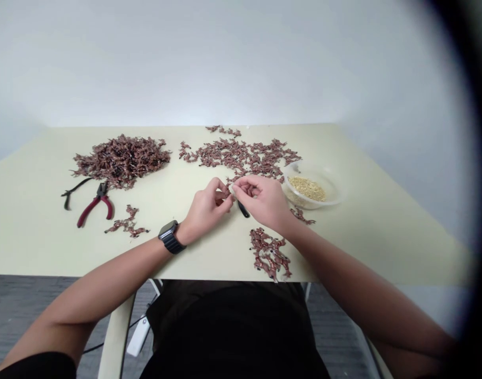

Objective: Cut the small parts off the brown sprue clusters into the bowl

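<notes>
My left hand (208, 209) is closed in a pinch over the middle of the table, on a small brown animal figurine (224, 196) that is mostly covered by the fingers. My right hand (263, 200) meets it fingertip to fingertip, thumb and forefinger pressed together. What the right fingers hold, if anything, is too small to make out. A black curved tool end (244, 210) shows just below the right fingers; whether it lies on the table or touches the hand I cannot tell. Nearer my body lies a small group of brown figurines (270, 253).
A heaped pile of brown figurines (122, 158) is at the left, and more figurines (241, 155) spread beyond my hands. Red-handled pliers (95, 204) lie beside a black strip (75, 192) and several loose figurines (128, 223). A clear bowl (335, 196) holds small golden bits (307, 188).
</notes>
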Motion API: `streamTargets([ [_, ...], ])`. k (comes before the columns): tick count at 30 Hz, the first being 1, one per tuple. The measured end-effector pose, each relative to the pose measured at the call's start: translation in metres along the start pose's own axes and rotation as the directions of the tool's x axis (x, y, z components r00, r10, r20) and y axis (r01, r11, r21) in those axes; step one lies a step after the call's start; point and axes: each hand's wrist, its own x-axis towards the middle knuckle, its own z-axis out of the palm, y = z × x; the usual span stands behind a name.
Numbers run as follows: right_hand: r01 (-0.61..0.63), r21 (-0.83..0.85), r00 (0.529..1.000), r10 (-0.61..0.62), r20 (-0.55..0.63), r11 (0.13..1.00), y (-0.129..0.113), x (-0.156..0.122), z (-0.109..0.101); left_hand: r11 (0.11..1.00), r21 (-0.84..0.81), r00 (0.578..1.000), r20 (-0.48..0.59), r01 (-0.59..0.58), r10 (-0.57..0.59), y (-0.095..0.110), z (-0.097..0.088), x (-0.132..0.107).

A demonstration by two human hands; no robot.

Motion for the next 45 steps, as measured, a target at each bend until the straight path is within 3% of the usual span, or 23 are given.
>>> streamTargets([
  [7, 0.139, -0.120, 0.990, -0.137, 0.025, 0.983, -0.003, 0.000, -0.003, 0.999, -0.039, 1.000, 0.012, 0.020, -0.020, 0.001, 0.002, -0.001],
  [19, 0.160, -0.120, 0.987, -0.157, 0.034, 0.980, -0.002, 0.000, -0.003, 0.994, -0.101, 0.999, 0.026, 0.033, -0.030, 0.001, 0.002, -0.002],
  [24, 0.231, -0.149, 0.973, -0.232, 0.010, 0.961, 0.000, -0.002, 0.002, 0.993, -0.117, 0.999, 0.032, 0.033, -0.029, 0.001, 0.003, -0.002],
  [26, 0.269, -0.166, 0.961, -0.275, -0.013, 0.949, 0.001, -0.004, 0.006, 0.998, -0.065, 1.000, 0.016, -0.003, 0.004, 0.001, 0.003, -0.002],
  [29, 0.282, -0.147, 0.951, -0.297, -0.084, 0.948, 0.000, -0.008, 0.012, 0.983, 0.158, 0.995, -0.010, -0.098, 0.101, 0.001, 0.000, -0.003],
  [33, 0.082, 0.020, 0.988, -0.079, -0.134, 0.996, -0.002, -0.011, 0.019, 0.868, 0.440, 0.964, -0.015, -0.231, 0.264, -0.002, -0.003, -0.002],
  [37, -0.142, 0.240, 0.987, 0.157, -0.044, 0.960, 0.000, -0.006, 0.017, 0.780, 0.550, 0.937, 0.014, -0.299, 0.349, -0.007, -0.004, 0.000],
  [41, -0.286, 0.423, 0.958, 0.267, 0.105, 0.860, 0.000, 0.002, 0.009, 0.763, 0.568, 0.930, 0.015, -0.310, 0.367, -0.006, -0.003, 0.000],
  [45, -0.343, 0.472, 0.939, 0.298, 0.170, 0.812, -0.002, 0.004, 0.004, 0.778, 0.557, 0.940, 0.013, -0.290, 0.341, -0.003, -0.003, -0.001],
])
